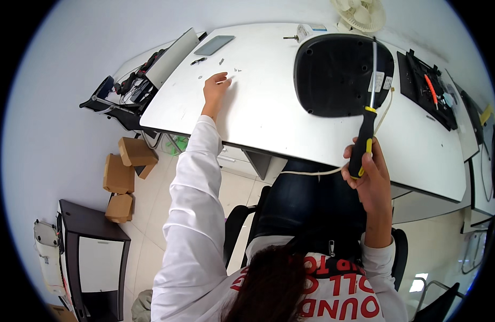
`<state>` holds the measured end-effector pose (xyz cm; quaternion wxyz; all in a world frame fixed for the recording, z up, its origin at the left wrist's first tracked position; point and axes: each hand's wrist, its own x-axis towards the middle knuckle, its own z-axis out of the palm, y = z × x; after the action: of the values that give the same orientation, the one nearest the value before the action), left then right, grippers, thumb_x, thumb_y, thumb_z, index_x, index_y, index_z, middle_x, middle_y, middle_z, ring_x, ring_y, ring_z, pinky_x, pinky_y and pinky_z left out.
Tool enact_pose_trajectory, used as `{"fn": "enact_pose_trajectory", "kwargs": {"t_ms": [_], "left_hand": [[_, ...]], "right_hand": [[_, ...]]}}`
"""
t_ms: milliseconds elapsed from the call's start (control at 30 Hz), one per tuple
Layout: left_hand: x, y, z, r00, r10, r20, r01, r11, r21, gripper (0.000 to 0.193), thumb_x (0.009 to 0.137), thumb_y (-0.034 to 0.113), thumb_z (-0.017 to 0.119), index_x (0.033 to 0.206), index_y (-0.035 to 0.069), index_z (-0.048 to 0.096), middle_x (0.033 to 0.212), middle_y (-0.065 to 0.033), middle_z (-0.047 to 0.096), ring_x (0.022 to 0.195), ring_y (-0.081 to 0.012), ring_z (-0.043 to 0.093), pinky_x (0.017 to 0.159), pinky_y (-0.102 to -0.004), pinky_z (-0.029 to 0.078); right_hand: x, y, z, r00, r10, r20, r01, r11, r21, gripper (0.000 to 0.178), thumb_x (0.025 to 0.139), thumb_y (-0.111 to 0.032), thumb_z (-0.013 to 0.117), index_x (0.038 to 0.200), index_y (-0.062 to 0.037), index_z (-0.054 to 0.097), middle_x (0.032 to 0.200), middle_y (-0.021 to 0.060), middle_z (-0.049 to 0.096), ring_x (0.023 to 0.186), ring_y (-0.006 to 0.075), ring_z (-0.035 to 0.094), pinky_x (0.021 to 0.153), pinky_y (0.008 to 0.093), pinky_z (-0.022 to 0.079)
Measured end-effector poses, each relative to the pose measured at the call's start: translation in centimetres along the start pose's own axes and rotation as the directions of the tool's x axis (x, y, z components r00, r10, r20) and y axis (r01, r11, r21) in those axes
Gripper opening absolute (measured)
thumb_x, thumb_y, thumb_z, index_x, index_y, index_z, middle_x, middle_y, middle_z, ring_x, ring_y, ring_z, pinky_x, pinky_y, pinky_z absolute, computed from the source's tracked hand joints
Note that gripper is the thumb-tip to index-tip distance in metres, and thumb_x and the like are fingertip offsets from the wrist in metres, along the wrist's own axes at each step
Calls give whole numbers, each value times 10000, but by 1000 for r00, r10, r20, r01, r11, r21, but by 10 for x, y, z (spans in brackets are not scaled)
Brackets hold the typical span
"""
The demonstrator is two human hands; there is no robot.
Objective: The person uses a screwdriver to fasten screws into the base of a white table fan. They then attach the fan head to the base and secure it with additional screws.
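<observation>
My right hand (pixel 372 174) grips a long screwdriver (pixel 363 142) by its black and yellow handle. The shaft points away from me and, in this view, crosses the right part of a black rounded base panel (pixel 330 75). That panel has screw holes and white labels on its upper side. At the left of the table my left hand (pixel 215 92) is held with its fingers loosely bent and the thumb apart from them; I see nothing between them. Just beyond its fingertips are several tiny screws (pixel 237 70). A small grey piece (pixel 221 61) lies a little farther off.
On the white table (pixel 269 115) are a grey flat tray (pixel 214 45) and, at right, a black tray (pixel 427 88) with an orange-handled tool. A cream fan (pixel 360 12) stands behind. A pale cord (pixel 312 173) crosses my lap. Cardboard boxes (pixel 119 173) stand on the floor.
</observation>
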<state>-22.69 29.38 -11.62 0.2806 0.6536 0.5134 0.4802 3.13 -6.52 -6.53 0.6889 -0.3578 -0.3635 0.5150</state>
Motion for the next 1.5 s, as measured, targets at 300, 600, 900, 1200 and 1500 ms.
{"fn": "enact_pose_trajectory", "kwargs": {"t_ms": [300,600,900,1200,1500], "left_hand": [[35,4,25,971,229,67,-237,889,391,336,700,152,670,1034,128,638,986,-132,621,890,-265,586,788,-340,462],[36,5,31,940,309,142,-337,785,520,144,768,203,614,870,125,680,943,-76,630,943,-265,549,779,-351,451],[-1,54,25,942,329,-68,-304,922,239,113,751,171,617,825,94,655,829,-55,648,747,-183,628,666,-278,477],[-101,120,14,940,330,90,-273,881,-386,169,817,95,534,932,0,455,905,-157,647,816,-216,636,810,-288,443],[-230,173,3,722,265,640,367,637,-678,173,821,214,608,909,92,521,1079,-117,595,1048,-196,546,915,-319,405]], "right_hand": [[20,-12,-17,987,-77,-138,60,990,-128,457,824,-330,590,1096,-37,368,872,150,541,592,183,602,418,181,417],[20,-15,-24,984,-86,-158,65,989,-129,455,837,-321,570,1108,-21,363,884,158,545,595,182,604,438,185,432],[-10,-18,-24,946,-233,-227,135,916,-377,380,863,-246,542,1137,-26,397,863,96,552,552,64,492,433,135,345],[-66,-11,-19,907,-386,-168,147,666,-731,359,852,-208,573,1126,17,519,813,65,574,768,103,534,700,205,402],[-136,22,-38,903,-401,-152,209,721,-661,298,840,-129,561,1078,48,529,796,60,579,678,87,531,657,200,421]]}}
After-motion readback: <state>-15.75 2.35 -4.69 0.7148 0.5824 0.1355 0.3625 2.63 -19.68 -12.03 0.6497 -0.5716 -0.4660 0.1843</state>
